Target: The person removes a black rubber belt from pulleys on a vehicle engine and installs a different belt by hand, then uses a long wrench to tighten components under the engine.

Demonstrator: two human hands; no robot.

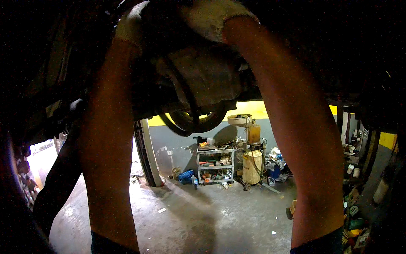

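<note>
I have both arms raised under a dark vehicle underside (198, 74). My left hand (130, 26), in a pale work glove, is at the top, left of centre, against dark parts whose shape I cannot make out. My right hand (213, 19), gloved too, reaches up right of it, into the same shadowed underside. The fingers of both are lost in darkness or cut off by the frame, so I cannot see what they hold. Below and between my arms a large rounded panel hangs with a dark strap (179, 80) across it, and a wheel-like ring (213, 120) shows lower down.
A lift post (148, 156) stands left of centre. By the grey-yellow wall are a metal trolley (215, 167) of tools and a drum drainer (252, 167). Clutter (355, 211) lines the right. At far left a dark shape (57, 186), perhaps another person's arm, crosses the bright doorway.
</note>
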